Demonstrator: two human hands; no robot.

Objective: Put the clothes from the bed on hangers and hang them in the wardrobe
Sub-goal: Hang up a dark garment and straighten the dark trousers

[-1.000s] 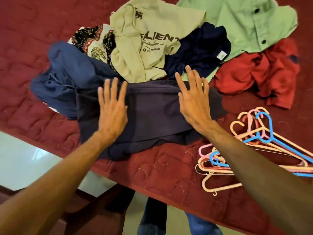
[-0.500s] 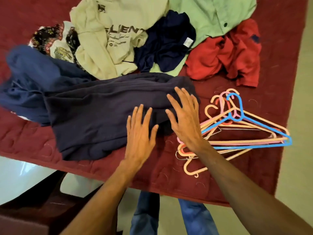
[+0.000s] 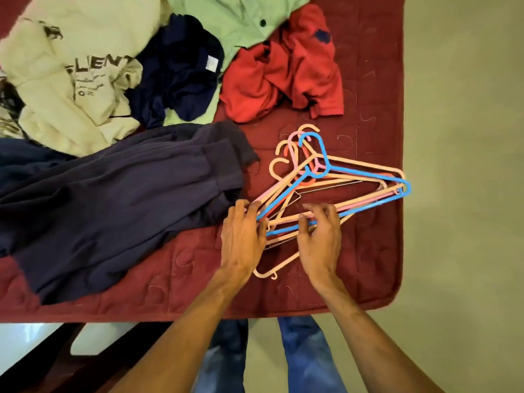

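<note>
The cream sweatshirt [image 3: 93,32] carries dark block letters reading "LIENT", the letter before them partly lost in a fold, and the smaller lines beneath are too blurred to read.

We look down on a bed [image 3: 368,80] with a dark red quilted cover [image 3: 170,279]. Beige floor [image 3: 467,194] runs along its right side, and dark wooden furniture [image 3: 42,375] stands lower left.
</note>
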